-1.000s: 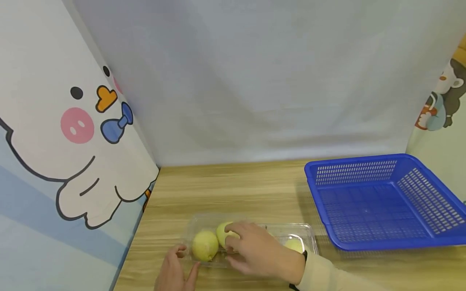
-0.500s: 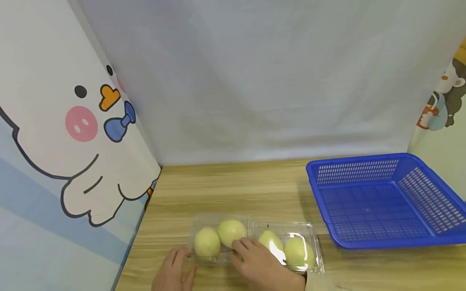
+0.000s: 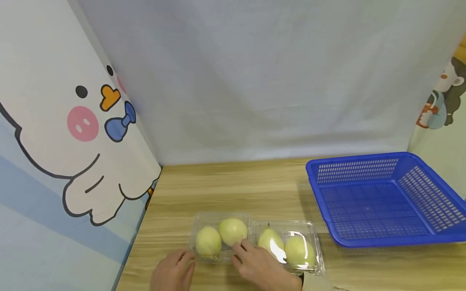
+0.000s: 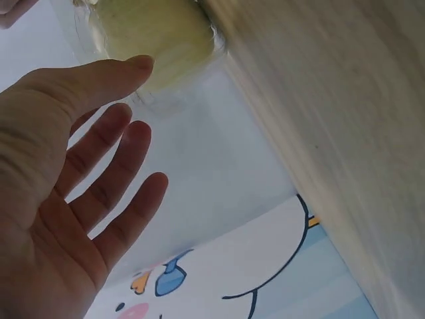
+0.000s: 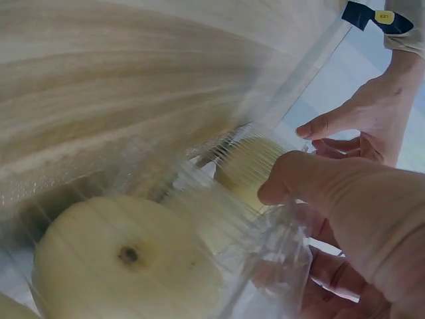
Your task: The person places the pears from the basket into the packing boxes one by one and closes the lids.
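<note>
Two yellow-green pears point(image 3: 208, 241) lie side by side in a clear plastic box point(image 3: 204, 218) on the table. My left hand point(image 3: 172, 270) is at this box's near left corner, its fingers loosely bent in the left wrist view and its thumb close to the plastic. At the near right corner rests my right hand point(image 3: 262, 264), fingertips by the right-hand pear point(image 3: 233, 231). In the right wrist view its thumb stands apart from the fingers, with no pear gripped. Beside it stands a second clear box point(image 3: 313, 228), also holding two pears point(image 3: 299, 250); the forearm partly hides its near edge.
A blue plastic basket point(image 3: 327, 218) with slotted walls stands at the right of the wooden table point(image 3: 233, 186). A pale curtain point(image 3: 255, 81) hangs behind, and a panel with a cartoon duck point(image 3: 54, 101) borders the left side.
My right hand has let go of the right-hand pear in the left box and drawn back toward the near edge. My left hand has stayed by the corner, its thumb moving nearer its fingers.
</note>
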`<state>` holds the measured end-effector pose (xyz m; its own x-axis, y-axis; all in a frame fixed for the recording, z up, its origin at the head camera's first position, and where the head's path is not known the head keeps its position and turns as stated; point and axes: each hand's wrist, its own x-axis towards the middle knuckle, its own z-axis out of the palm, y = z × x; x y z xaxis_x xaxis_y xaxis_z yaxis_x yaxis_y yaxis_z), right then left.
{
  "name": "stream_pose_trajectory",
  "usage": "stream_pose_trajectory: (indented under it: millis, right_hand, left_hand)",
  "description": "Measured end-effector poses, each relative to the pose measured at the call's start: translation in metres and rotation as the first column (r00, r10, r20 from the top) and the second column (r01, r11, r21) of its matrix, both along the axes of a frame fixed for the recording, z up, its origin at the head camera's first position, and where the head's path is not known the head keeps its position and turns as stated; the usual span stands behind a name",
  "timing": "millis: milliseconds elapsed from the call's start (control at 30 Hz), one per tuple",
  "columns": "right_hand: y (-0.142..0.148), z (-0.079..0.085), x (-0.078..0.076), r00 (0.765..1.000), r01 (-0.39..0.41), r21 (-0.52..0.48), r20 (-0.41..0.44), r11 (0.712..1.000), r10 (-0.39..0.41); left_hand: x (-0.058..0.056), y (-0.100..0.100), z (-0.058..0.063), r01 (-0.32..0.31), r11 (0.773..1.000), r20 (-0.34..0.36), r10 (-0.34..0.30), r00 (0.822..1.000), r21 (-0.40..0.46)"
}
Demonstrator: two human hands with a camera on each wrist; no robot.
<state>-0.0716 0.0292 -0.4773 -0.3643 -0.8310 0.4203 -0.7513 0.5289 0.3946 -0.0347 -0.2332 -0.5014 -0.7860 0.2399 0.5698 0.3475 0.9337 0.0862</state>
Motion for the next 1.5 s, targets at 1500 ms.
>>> stream_pose_trajectory:
  millis: [1500]
  right_hand:
    - [-0.017, 0.005, 0.003, 0.987, -0.076, -0.158, 0.131, 0.984, 0.098]
  left_hand:
    - [-0.001, -0.007, 0.009, -0.081, 0.997, 0.097, 0.080, 0.992, 0.014]
